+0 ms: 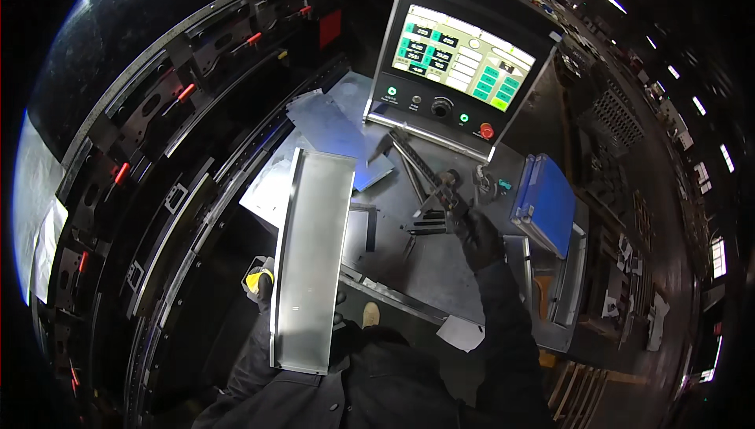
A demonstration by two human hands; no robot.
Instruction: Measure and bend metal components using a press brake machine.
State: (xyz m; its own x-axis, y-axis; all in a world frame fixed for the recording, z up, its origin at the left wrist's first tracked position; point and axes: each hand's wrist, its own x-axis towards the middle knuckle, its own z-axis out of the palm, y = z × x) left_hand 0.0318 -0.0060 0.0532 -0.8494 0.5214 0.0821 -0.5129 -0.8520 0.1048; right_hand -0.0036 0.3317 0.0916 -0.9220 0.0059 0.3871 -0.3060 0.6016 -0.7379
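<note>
Below the grey control console with its lit green screen (464, 59), a long bent grey sheet-metal panel (311, 260) is held upright-edge by the left hand (259, 283), gloved; finger state cannot be told. The right hand (476, 232), black-gloved, is closed on a thin metal tool (432, 193). A blue rectangular box (546, 201) lies right of the console.

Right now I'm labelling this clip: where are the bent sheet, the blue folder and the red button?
bent sheet (311, 260), head view, middle of its flat face.
blue folder (546, 202), head view, middle of its cover.
red button (487, 131), head view, top of the knob on the control panel.
</note>
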